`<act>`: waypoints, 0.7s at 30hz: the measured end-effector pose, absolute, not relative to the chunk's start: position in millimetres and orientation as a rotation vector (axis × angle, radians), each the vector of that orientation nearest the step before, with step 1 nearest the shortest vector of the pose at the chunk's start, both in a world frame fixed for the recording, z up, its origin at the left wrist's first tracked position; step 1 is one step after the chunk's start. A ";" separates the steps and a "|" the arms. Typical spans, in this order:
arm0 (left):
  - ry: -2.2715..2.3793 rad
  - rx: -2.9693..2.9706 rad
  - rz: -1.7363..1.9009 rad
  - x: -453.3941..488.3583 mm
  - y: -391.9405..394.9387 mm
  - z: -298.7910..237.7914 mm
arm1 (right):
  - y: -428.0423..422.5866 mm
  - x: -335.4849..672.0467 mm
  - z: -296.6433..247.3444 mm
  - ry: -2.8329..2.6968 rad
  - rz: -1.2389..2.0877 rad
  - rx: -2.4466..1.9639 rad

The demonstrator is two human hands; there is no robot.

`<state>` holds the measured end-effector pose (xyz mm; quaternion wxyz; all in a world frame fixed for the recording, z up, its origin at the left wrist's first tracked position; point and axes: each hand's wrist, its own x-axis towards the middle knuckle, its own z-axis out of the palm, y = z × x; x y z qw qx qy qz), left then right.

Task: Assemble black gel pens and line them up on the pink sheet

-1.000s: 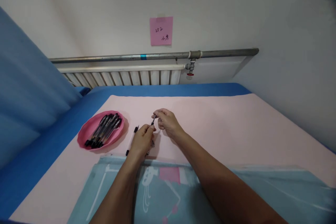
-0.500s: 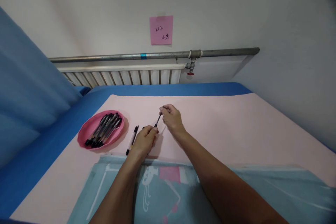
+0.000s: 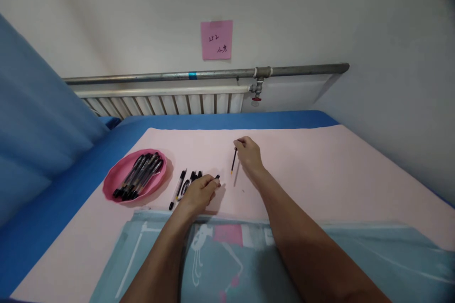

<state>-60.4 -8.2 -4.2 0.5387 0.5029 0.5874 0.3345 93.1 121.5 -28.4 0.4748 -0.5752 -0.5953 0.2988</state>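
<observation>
Pinched in my right hand [image 3: 249,154] is a dark pen refill [image 3: 233,161] with a yellowish lower end, hanging at a slant above the pink surface. My left hand [image 3: 201,194] is closed around a pen barrel [image 3: 217,177]; only its black end shows past the thumb, the rest is inside the fingers. To the left of that hand lies a pen [image 3: 177,190] with a clear body and black ends. A black pen cap [image 3: 185,187] and other black-ended pen parts [image 3: 194,175] lie beside it, partly covered by my left hand.
A pink scalloped dish [image 3: 109,181] holding several black pens [image 3: 138,175] stands at the left on the pink sheet [image 3: 302,175]. Light blue printed cloth [image 3: 149,255] lies along the near edge. Behind are a radiator [image 3: 159,104], a metal pipe [image 3: 142,77] and a blue curtain [image 3: 35,113].
My right hand has moved right, drawing the refill out of the pen barrel in my left hand. The left hand has shifted slightly, and more pen parts beside it show.
</observation>
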 end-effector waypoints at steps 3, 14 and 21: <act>1.408 1.143 0.800 -59.3 -8.5 -4.1 | 117.8 86.7 -31.0 -1.501 0.684 -1.459; 1.295 0.892 0.879 -50.9 -9.2 -10.4 | 104.0 68.0 -38.8 -1.787 0.718 -1.512; 1.276 1.054 0.898 -59.2 -6.3 -17.5 | 93.6 56.8 -40.3 -1.940 0.648 -1.510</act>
